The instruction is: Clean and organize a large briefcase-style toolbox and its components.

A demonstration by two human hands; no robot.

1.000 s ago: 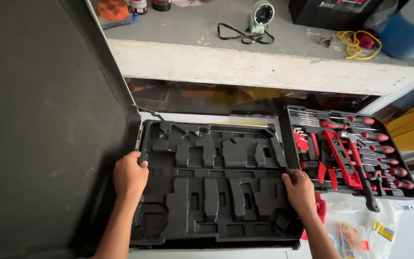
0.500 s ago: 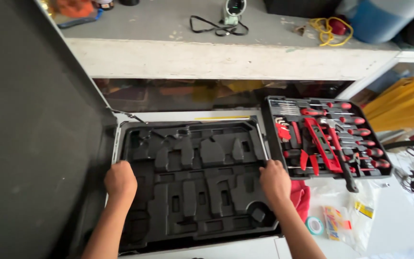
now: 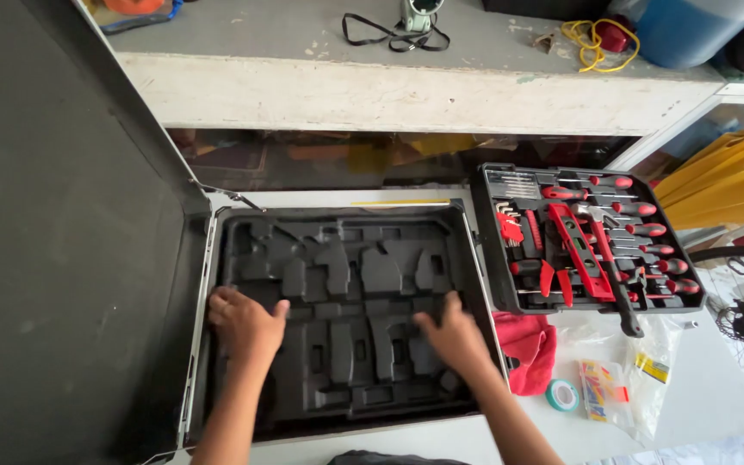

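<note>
Both hands [image 3: 247, 323] press the black tray [image 3: 346, 258]; loaded tool tray [image 3: 583, 241] just right.

Under the left hand [image 3: 245, 325] and right hand [image 3: 451, 337] lies a plain black moulded tray [image 3: 346, 258]. Just right of the right hand sits a red cloth [image 3: 523, 344], beyond it a black tool tray [image 3: 497, 284] of red-and-black screwdrivers [image 3: 639, 231]. Farther right lie a teal tape roll [image 3: 562, 395] and a clear bag [image 3: 639, 379] with yellow and red labels.

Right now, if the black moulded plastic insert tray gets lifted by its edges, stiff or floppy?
The black moulded plastic insert tray is probably light: every pocket is empty. Thin-looking walls suggest some flex. Left hand and right hand lie flat on it.
</note>
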